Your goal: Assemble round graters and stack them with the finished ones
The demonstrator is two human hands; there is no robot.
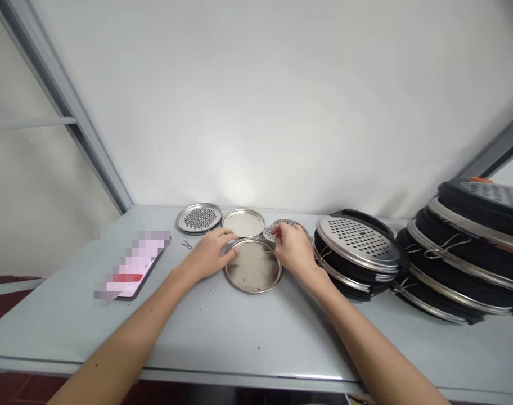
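— Done, to judge by the layout?
— Apparently assembled, wire loops fitted: near stack (pixel 358 250), far stack (pixel 459 264), both at right.
— Left over?
— Seemingly unjoined: shallow metal plate (pixel 253 267), flat mid-worktop (pixel 239 337), between both hands. Behind: pale plate (pixel 243 223), left grater disc (pixel 198 217), right grater disc (pixel 268 233). Also one loose wire clip (pixel 187 244).
— Hands?
— Left hand (pixel 210 250): loosely spread, thumb at metal plate's rim, nothing gripped. Right hand (pixel 293 247): fingers curled, beside opposite rim, partly covering right grater disc; hold impossible to tell.
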